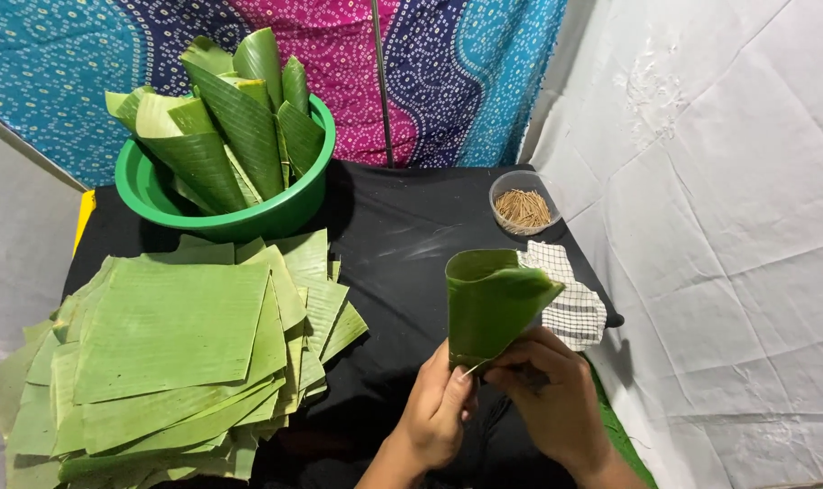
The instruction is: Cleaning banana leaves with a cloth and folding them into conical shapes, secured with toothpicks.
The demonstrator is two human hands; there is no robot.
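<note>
Head view: my left hand (pixel 437 412) and right hand (pixel 549 394) are both clamped on the base of one rolled banana-leaf cone (pixel 489 303), held upright above the near-centre of the black table (pixel 402 226). A thin stick (pixel 471 369) pokes out at the cone's lower tip between my fingertips; can't tell which hand pinches it.

Counts: one green plastic basin (pixel 149 195) at the back left with six or so finished leaf cones (pixel 235 122) standing in it; exact count is hidden by overlap. One fanned stack of flat cut leaf sheets (pixel 171 335) on the left, overhanging the table's left and near edges. One clear round tub of small sticks (pixel 523 209) at the back right. One checked cloth (pixel 567 299) just right of the held cone, draped at the right edge.

Open black table runs between stack and cloth. White sheet wall (pixel 719 226) close on the right, patterned fabric (pixel 429 63) behind.
</note>
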